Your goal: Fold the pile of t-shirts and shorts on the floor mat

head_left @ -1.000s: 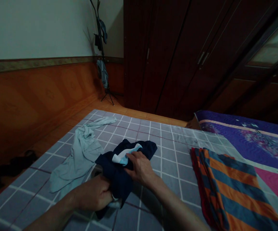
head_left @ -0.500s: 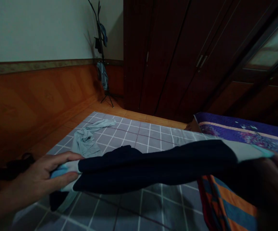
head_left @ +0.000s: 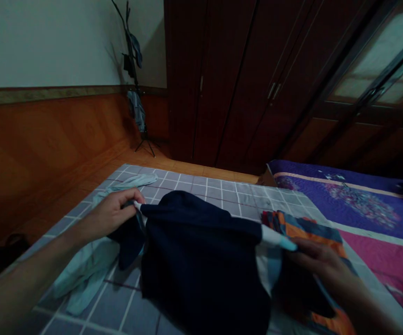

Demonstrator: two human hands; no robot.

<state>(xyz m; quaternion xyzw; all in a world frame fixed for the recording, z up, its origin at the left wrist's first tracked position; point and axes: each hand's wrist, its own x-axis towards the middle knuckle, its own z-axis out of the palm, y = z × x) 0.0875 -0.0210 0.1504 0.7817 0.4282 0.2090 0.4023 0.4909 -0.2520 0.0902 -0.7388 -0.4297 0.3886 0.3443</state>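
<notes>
A navy shirt with white and light blue bands near its sleeves hangs stretched between my two hands above the bed. My left hand pinches its left upper corner by a white band, and a dark sleeve droops below the fingers. At the other upper corner, my right hand grips the white and light blue band, and dark cloth hangs beneath it. A pale grey-green garment lies crumpled on the bed under my left arm. Partly covered by my right hand and the shirt is an orange and blue striped cloth.
Grey checked bedding covers the bed below. Purple and pink bedding lies on the right. Beyond stand a dark wooden wardrobe and a coat rack with things hung on it. Dark items are low at the left.
My hands have come closer together, the right one moving left. The shirt, bunched in a long strip before, now hangs open downward. The view has turned slightly right.
</notes>
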